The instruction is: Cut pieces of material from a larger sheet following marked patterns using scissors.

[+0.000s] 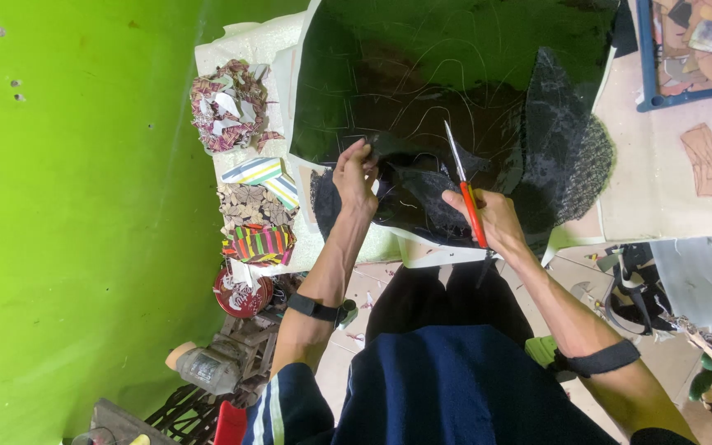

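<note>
Black sheet [455,74] on counter [661,189]. Left hand [356,177]: fingers pinching sheet edge. Right hand [492,218]: fingers clenched around red-handled scissors [465,185], blade on sheet. Patterned scraps [232,103] left.

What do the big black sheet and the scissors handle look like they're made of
The black sheet looks like glossy synthetic leather or vinyl: it reflects light and carries thin pale traced lines. Which one, I cannot tell. The scissors in the right hand have shiny metal blades and an orange handle, probably plastic. The left hand pinches the sheet's edge.
</note>
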